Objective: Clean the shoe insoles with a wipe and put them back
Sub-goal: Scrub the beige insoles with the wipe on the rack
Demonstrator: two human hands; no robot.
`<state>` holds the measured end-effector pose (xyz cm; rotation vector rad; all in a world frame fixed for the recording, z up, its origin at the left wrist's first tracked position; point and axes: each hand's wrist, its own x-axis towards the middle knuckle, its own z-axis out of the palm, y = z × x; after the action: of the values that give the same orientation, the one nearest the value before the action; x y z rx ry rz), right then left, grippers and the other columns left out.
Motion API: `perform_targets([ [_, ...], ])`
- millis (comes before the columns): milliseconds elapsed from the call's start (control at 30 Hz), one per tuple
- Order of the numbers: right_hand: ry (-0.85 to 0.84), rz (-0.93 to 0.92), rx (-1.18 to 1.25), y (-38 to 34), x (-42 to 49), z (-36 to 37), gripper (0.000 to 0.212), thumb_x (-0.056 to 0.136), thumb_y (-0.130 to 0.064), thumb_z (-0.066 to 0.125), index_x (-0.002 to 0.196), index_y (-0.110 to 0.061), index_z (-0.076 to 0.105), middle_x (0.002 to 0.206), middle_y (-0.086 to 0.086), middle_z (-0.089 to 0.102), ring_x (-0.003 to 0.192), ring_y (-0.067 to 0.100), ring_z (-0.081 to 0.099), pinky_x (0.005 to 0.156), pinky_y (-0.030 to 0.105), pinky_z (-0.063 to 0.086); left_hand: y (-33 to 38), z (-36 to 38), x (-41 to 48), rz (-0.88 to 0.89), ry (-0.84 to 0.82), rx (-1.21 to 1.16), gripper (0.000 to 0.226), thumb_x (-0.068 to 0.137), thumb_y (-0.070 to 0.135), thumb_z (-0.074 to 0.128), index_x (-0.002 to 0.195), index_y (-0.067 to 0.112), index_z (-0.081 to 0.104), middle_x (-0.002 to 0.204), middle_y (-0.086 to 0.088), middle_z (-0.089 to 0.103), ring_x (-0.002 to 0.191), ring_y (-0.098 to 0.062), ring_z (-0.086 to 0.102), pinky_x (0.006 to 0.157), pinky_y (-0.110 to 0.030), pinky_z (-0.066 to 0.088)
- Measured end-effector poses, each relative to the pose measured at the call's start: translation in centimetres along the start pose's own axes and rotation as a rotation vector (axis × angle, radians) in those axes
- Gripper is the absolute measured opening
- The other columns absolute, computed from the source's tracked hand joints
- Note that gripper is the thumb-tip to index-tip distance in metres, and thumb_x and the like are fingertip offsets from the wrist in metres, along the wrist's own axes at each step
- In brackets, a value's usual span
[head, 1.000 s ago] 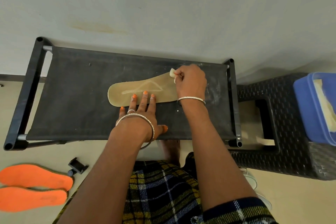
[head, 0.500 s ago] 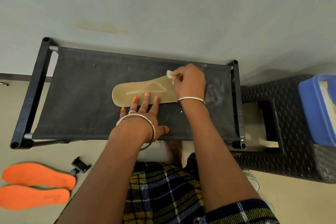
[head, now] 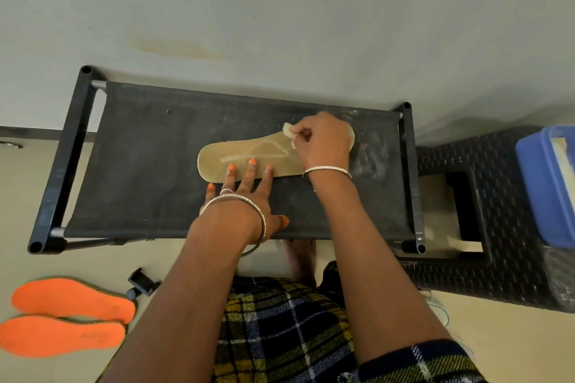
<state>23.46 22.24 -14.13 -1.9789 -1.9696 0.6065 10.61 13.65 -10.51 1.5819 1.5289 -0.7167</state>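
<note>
A tan insole [head: 236,152] with a pale triangle mark lies flat on the black fabric rack [head: 140,165]. My left hand [head: 245,196] rests flat, fingers spread, with three fingertips pressing the insole's near edge. My right hand [head: 320,141] covers the insole's right end and pinches a small crumpled white wipe [head: 287,130] against its far edge. Two orange insoles [head: 71,315] lie side by side on the floor at the lower left.
A dark woven stool [head: 504,227] stands right of the rack, carrying a blue tub [head: 541,183] at the frame's edge. A small black clip [head: 141,283] lies on the floor near the orange insoles. The wall runs behind the rack. White shoes peek out beside my right arm.
My right hand with the wipe has shifted slightly left along the insole's far edge. My left hand keeps pressing the insole in the same spot.
</note>
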Motion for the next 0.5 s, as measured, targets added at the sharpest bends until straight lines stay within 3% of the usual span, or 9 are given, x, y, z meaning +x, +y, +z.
perform_targets([
  [100, -0.096, -0.090, -0.021, -1.4, -0.3, 0.6, 0.019, 0.088, -0.012, 0.066, 0.102, -0.018, 0.078, 0.101, 0.003, 0.074, 0.092, 0.021, 0.067, 0.086, 0.030, 0.051, 0.1, 0.1, 0.2, -0.005, 0.001, -0.009, 0.091, 0.097, 0.062, 0.041, 0.151, 0.032, -0.027, 0.157, 0.003, -0.036, 0.147, -0.030, -0.027, 0.120, -0.056, -0.003],
  [167, -0.104, -0.052, 0.012, -0.9, -0.1, 0.2, 0.018, 0.088, -0.012, 0.067, 0.100, -0.018, 0.078, 0.100, 0.002, 0.075, 0.092, 0.021, 0.068, 0.088, 0.030, 0.050, 0.2, 0.0, 0.1, -0.002, 0.001, -0.011, 0.091, 0.097, 0.061, 0.040, 0.151, 0.032, -0.027, 0.157, 0.002, -0.036, 0.147, -0.031, -0.027, 0.120, -0.056, -0.003],
  [267, 0.050, 0.078, 0.041, 1.2, 0.3, -1.0, 0.016, 0.085, -0.011, 0.068, 0.094, -0.018, 0.079, 0.095, 0.005, 0.075, 0.089, 0.026, 0.069, 0.086, 0.037, 0.053, 0.1, 0.0, 0.0, 0.010, 0.001, -0.011, 0.090, 0.097, 0.062, 0.040, 0.151, 0.032, -0.027, 0.157, 0.002, -0.036, 0.147, -0.031, -0.027, 0.119, -0.055, -0.003],
  [367, 0.111, 0.163, -0.004, 1.9, 0.3, -1.7, 0.018, 0.088, -0.011, 0.065, 0.097, -0.020, 0.079, 0.102, 0.006, 0.072, 0.095, 0.027, 0.067, 0.086, 0.036, 0.051, 0.0, 0.0, 0.0, 0.012, 0.001, -0.010, 0.091, 0.097, 0.062, 0.040, 0.152, 0.032, -0.027, 0.157, 0.001, -0.036, 0.147, -0.031, -0.027, 0.119, -0.056, -0.003],
  [500, 0.004, 0.030, -0.031, -0.1, 0.0, -0.7, 0.023, 0.091, -0.007, 0.059, 0.103, -0.014, 0.077, 0.105, 0.011, 0.071, 0.096, 0.028, 0.065, 0.086, 0.033, 0.048, 0.3, -0.1, 0.2, -0.005, 0.003, -0.015, 0.092, 0.097, 0.062, 0.041, 0.152, 0.031, -0.026, 0.157, 0.001, -0.036, 0.147, -0.030, -0.027, 0.120, -0.055, -0.003],
])
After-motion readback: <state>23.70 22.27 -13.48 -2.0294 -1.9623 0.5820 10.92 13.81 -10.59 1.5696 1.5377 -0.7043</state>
